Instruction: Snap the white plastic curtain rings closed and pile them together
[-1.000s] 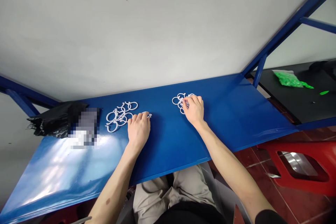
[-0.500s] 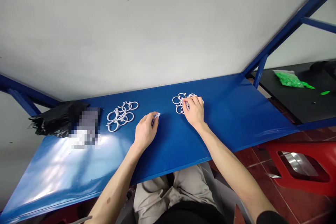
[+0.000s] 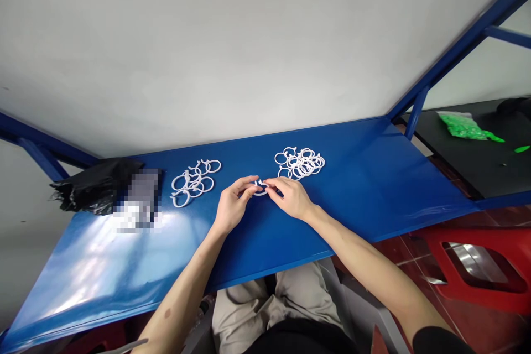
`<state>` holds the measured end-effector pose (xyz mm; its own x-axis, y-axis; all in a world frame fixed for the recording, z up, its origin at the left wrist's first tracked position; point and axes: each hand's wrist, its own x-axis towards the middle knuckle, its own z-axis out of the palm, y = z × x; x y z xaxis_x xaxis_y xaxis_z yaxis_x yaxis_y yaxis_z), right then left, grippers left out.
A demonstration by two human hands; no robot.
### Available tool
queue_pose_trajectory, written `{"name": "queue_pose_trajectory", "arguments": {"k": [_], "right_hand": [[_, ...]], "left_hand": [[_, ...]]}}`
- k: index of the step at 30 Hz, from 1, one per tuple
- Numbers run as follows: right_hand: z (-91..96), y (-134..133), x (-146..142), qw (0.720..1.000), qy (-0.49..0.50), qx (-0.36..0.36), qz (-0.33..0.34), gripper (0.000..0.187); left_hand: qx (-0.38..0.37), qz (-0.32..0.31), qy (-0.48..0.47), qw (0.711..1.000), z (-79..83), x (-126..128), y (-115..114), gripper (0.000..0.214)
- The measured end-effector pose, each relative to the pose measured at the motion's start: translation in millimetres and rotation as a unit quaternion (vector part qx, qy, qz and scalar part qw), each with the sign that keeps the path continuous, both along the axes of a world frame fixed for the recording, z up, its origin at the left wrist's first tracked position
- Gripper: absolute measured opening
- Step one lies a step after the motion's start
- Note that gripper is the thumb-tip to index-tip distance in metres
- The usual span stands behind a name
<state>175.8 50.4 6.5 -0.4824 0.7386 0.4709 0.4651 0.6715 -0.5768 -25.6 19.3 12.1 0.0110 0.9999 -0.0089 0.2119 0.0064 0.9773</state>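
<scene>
My left hand (image 3: 233, 206) and my right hand (image 3: 290, 196) meet over the middle of the blue table (image 3: 365, 188). Both pinch a small white plastic ring (image 3: 260, 187) between their fingertips. A pile of white rings (image 3: 301, 162) lies just beyond my right hand. Another group of white rings (image 3: 194, 181) lies to the left of my left hand.
A crumpled black bag (image 3: 93, 188) sits at the table's left, beside a blurred patch. At the right, a black surface (image 3: 477, 160) holds a green bag (image 3: 462, 126). A red stool (image 3: 477, 265) stands low on the right. A grey wall rises behind the table.
My left hand came away from the left group of rings toward the middle. My right hand left the right pile with a ring, and both hands now meet on it.
</scene>
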Motion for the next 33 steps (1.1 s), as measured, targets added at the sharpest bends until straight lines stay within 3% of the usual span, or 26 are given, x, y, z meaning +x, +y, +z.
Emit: {"name": "queue_pose_trajectory", "arguments": {"k": [5,12,23,26,30,33], "right_hand": [[-6.2,-0.1,-3.5,0.998,-0.036,0.051,-0.001,0.028],[-9.3,-4.1,-3.5,0.98,-0.139,0.138,0.017,0.028],[-6.4,-10.7,-2.4,0.968,-0.189,0.161,0.03,0.03],[-5.8,-10.5,-2.7,0.968,-0.19,0.162,0.023,0.029],[-0.2,-1.4,-2.7,0.974,-0.176,0.135,-0.039,0.028],[8.9,15.4,2.4,0.971,-0.158,0.108,-0.142,0.03]], "left_hand": [[0.013,0.015,0.013,1.0,-1.6,4.1,-1.3,0.036],[0.098,0.022,0.155,0.983,0.3,9.4,-6.1,0.017],[0.245,-0.019,0.322,0.914,-13.4,8.5,-12.6,0.018],[0.25,-0.024,0.328,0.911,-12.8,9.6,-10.9,0.018],[0.245,-0.028,0.366,0.897,-6.5,-0.4,-0.4,0.023],[0.239,0.059,0.446,0.861,-5.0,-18.5,12.0,0.038]]}}
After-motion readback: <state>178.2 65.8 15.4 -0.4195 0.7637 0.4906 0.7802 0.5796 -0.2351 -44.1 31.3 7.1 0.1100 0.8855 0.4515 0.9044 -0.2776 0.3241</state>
